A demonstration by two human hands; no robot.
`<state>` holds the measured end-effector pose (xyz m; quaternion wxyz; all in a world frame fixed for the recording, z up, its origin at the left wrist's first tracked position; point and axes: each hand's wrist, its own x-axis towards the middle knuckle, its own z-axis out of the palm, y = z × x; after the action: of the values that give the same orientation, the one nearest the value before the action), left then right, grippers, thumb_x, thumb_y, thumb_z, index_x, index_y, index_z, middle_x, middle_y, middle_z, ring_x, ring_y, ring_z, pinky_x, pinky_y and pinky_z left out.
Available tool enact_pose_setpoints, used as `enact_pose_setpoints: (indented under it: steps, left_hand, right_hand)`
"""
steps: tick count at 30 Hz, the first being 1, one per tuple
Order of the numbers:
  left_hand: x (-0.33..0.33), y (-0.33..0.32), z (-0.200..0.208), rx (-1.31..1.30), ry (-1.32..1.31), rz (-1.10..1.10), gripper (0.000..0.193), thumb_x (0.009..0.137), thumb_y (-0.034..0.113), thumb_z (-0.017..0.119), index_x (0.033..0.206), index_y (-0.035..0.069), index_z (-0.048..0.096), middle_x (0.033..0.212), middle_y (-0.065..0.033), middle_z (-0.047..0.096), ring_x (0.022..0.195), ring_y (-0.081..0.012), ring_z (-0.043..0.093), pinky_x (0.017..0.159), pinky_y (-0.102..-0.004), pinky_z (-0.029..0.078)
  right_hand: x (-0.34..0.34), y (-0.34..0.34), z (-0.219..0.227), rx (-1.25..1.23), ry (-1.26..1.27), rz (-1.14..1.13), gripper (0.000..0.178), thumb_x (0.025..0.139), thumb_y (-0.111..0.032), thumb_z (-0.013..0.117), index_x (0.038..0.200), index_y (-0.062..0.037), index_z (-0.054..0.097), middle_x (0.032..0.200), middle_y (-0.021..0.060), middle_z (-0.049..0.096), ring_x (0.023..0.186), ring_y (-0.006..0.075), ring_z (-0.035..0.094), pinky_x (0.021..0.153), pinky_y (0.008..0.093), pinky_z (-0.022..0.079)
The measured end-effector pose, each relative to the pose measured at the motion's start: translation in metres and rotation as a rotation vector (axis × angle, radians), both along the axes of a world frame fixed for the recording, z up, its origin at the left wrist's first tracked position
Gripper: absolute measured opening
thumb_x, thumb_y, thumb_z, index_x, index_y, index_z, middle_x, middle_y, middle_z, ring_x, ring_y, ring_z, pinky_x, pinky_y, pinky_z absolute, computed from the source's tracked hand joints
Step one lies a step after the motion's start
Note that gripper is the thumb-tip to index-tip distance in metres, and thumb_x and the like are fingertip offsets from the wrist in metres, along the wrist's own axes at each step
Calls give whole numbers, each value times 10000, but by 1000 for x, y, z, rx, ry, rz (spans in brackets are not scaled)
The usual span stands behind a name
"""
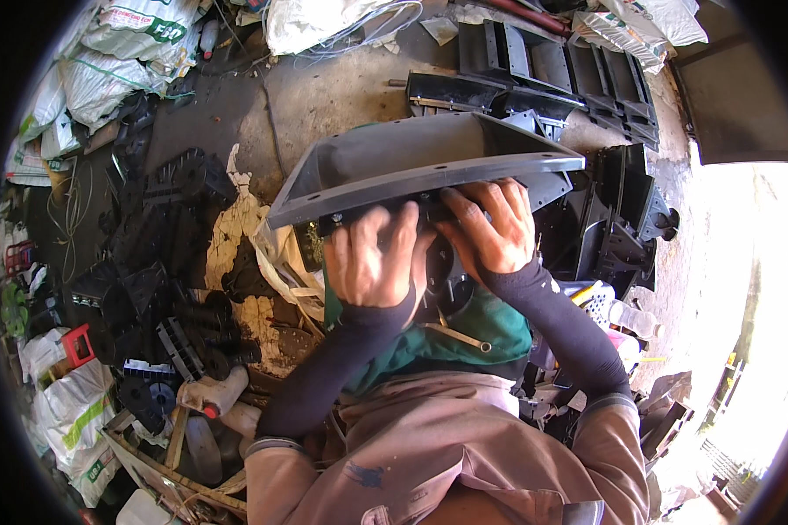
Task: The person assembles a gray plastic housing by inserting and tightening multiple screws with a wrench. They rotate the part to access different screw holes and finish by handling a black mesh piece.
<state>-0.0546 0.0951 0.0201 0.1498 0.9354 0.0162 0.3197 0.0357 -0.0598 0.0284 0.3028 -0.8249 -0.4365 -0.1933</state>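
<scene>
A dark grey trough-shaped part with a flanged rim lies tilted in front of me above my lap. Bolts show along its near edge. My right hand is closed on that edge, fingers curled over the flange. Just left of it, my left hand has bent, slightly blurred fingers against the same edge; what sits between them is hidden. A dark round part with bolts shows below the hands. A wrench rests on the green cloth over my lap.
More black parts are stacked at the back right, others beside my right arm. Dark parts are heaped on the left. A box of containers stands near left. White sacks fill the far left. A plastic bottle lies right.
</scene>
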Motion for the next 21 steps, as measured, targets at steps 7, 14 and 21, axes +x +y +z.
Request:
enact_pose_setpoints:
  steps: [7, 14, 21]
  left_hand:
    - [15, 21, -19, 119, -115, -156, 372, 758, 154, 781, 1110, 61, 704, 963, -90, 657, 843, -299, 626, 817, -426, 476]
    - [18, 26, -36, 246, -216, -238, 254, 835, 145, 703, 1070, 50, 726, 1012, -117, 707, 853, -294, 687, 859, -409, 479]
    - [24, 26, -20, 415, -176, -277, 162, 811, 138, 650, 924, 116, 764, 992, -92, 724, 840, -214, 702, 828, -328, 505]
  right_hand:
    - [3, -5, -6, -15, -109, -4, 447, 623, -135, 751, 1047, -9, 682, 997, 134, 652, 859, 292, 630, 762, 407, 494]
    - [-7, -6, -25, 34, -130, -52, 484, 596, -93, 750, 1059, 20, 667, 1001, 165, 668, 924, 342, 651, 850, 459, 495]
    - [-9, -7, -36, 117, -126, -55, 523, 657, -59, 804, 1134, 27, 608, 1047, 196, 675, 947, 383, 647, 859, 487, 477]
